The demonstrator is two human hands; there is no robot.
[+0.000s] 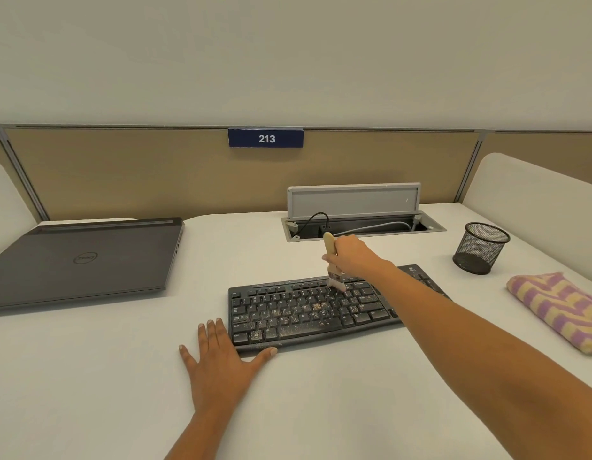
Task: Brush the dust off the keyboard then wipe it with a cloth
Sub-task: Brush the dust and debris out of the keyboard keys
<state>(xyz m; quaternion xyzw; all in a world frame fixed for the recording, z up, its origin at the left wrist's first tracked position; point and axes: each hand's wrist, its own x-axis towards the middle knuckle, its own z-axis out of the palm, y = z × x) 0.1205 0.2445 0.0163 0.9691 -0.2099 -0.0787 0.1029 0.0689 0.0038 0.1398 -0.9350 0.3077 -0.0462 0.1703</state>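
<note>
A black keyboard [297,313] lies on the white desk [105,360], speckled with tan dust, thickest around its middle keys. My right hand [352,257] grips a wooden-handled paintbrush [331,257]; its pale bristles touch the upper key rows right of centre. My left hand [218,356] lies flat on the desk with fingers spread, at the keyboard's front left corner, thumb along the front edge. A folded purple and yellow striped cloth [556,307] lies at the right of the desk.
A closed dark laptop [85,260] sits at the left. A black mesh pen cup [480,247] stands at the right behind the cloth. An open grey cable hatch [357,220] with cords is set in the desk behind the keyboard. A tan partition rises at the back.
</note>
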